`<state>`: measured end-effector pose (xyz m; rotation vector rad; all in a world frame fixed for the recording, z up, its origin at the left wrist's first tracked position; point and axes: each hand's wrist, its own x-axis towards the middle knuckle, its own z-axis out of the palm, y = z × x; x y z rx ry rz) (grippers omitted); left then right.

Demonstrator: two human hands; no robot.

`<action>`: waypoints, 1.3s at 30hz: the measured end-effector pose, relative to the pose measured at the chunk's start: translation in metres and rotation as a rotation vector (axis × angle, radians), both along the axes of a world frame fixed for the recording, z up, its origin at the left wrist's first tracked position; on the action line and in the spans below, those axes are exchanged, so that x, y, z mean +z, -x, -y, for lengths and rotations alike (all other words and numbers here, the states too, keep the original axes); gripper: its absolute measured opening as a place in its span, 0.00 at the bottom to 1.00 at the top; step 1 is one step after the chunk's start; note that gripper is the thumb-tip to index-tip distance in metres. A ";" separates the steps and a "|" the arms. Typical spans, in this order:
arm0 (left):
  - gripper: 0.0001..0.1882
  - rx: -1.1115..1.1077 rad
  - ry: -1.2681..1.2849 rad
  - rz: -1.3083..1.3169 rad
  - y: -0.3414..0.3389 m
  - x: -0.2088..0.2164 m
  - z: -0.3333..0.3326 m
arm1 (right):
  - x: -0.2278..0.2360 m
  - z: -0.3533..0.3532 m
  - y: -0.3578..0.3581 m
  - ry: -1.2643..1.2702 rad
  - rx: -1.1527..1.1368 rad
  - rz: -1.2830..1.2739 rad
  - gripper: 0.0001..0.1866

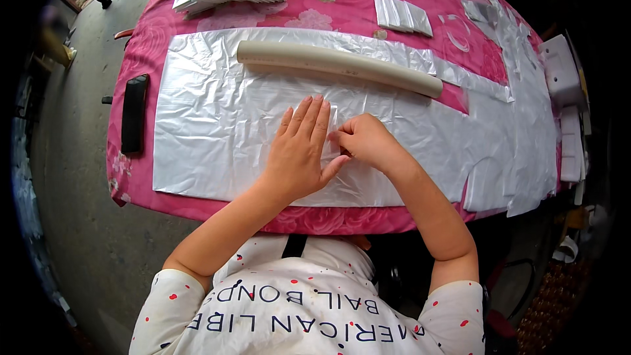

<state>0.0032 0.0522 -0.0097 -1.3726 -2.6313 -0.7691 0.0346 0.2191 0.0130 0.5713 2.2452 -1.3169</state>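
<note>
My speckled shirt lies nearest. Left hand rests on silvery plastic, fingers slightly spread; right hand, beside it, pinches thin film.

I have my left hand flat, palm down, thumb angled toward the right hand, whose fingers curl inward; I can't tell whether they pinch. Both forearms slant inward, elbows bent.

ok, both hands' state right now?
Left hand: open, flat on the plastic, holding nothing visible.
Right hand: fingers closed, apparently pinching the plastic.
</note>
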 end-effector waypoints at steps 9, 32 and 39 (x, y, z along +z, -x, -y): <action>0.53 0.046 0.132 -0.045 -0.008 -0.025 -0.008 | 0.010 0.016 -0.016 -0.371 0.105 -0.222 0.12; 0.24 -0.295 -0.426 0.959 -0.055 0.023 0.117 | 0.023 0.054 -0.067 0.388 0.342 -0.777 0.19; 0.26 -0.181 -0.594 0.786 -0.047 0.018 0.093 | 0.022 0.009 -0.039 0.145 0.133 -0.886 0.07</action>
